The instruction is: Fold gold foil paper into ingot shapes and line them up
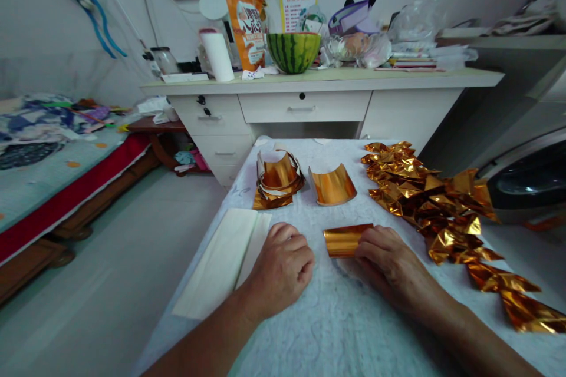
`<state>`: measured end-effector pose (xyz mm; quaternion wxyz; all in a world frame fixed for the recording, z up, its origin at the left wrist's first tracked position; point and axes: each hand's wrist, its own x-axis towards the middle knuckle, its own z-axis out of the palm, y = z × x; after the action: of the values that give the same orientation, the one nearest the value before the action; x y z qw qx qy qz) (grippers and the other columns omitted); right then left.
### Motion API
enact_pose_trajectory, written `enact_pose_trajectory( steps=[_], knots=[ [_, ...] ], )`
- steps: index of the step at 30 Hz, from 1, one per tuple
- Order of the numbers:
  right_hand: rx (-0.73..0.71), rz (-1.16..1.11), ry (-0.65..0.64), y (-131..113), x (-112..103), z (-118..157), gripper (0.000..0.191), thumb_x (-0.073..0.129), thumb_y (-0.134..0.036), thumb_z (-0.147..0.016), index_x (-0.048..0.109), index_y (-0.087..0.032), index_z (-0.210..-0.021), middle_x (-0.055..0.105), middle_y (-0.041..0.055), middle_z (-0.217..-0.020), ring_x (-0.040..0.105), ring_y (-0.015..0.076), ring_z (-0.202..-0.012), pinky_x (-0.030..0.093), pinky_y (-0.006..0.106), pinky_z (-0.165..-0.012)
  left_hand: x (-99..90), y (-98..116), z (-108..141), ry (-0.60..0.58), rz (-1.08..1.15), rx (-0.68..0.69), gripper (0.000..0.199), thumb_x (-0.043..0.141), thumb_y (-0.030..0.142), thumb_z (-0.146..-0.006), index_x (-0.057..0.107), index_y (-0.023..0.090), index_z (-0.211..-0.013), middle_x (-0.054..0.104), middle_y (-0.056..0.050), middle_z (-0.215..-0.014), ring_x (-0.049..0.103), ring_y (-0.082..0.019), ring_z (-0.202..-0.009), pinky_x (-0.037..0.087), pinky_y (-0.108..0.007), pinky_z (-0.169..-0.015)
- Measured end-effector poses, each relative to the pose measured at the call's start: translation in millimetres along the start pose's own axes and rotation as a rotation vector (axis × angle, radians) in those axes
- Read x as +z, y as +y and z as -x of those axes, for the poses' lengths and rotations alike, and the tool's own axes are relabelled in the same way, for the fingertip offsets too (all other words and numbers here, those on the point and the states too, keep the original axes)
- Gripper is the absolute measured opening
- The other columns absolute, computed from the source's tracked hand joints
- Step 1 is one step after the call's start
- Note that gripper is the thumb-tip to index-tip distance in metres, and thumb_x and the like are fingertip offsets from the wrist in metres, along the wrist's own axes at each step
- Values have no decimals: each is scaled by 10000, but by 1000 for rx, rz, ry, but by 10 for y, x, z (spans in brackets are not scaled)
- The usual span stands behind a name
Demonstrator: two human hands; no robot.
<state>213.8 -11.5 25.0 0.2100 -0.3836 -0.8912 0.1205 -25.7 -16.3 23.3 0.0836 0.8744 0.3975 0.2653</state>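
Observation:
My right hand [393, 265] grips the right end of a small gold foil sheet [345, 240], which is curved and lies low over the cloth-covered table. My left hand [283, 268] rests on the table in a loose fist, with nothing showing in it. Beside that hand lie folded white paper strips [221, 259]. Beyond the hands sits a curled stack of gold foil sheets [279, 179], and to its right a single curved foil sheet [333, 185]. Along the right side spreads a pile of twisted gold foil pieces [424, 194], pinched into bow shapes.
A white desk [305, 107] with drawers stands behind the table, bearing a cut watermelon [294, 52], an orange snack bag [247, 26] and plastic bags. To the left is a bed [66, 171] with a wooden frame. A front-loading washing machine [530, 177] stands at the right.

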Motion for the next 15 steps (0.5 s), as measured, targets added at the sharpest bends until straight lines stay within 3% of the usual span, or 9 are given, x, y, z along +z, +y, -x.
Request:
enact_pose_trajectory(
  steps=[4, 7, 10, 15],
  knots=[
    [-8, 26, 47, 23, -21, 7, 152, 491, -197, -965, 631, -194, -903, 594, 50, -840, 503, 193, -799, 341, 331, -720, -14, 44, 3, 21, 61, -27, 64, 629, 150, -790, 604, 189, -835, 619, -22, -840, 505, -218, -902, 385, -390, -845],
    [-31, 14, 54, -66, 23, -21, 157, 502, -211, -965, 640, -190, -894, 587, 45, -819, 501, 193, -799, 340, 333, -722, 26, 112, -10, -23, 91, -1, 291, 723, 278, -780, 598, 198, -1030, 629, -43, -1021, 504, -233, -970, 387, -402, -891],
    [-46, -2, 69, -142, 74, -44, 192, 499, -213, -966, 642, -180, -842, 582, 42, -796, 494, 188, -786, 337, 330, -710, 78, 130, -23, -18, 32, 22, 52, 616, 251, -885, 621, 199, -883, 622, -27, -907, 509, -207, -896, 390, -381, -843],
    [-44, 22, 62, -92, 66, -26, 207, 501, -239, -972, 660, -183, -852, 602, 53, -819, 499, 187, -790, 351, 333, -710, 96, 68, -15, 45, -9, 36, 201, 523, 188, -932, 620, 179, -756, 594, -15, -768, 502, -178, -790, 382, -349, -750]
  ],
)
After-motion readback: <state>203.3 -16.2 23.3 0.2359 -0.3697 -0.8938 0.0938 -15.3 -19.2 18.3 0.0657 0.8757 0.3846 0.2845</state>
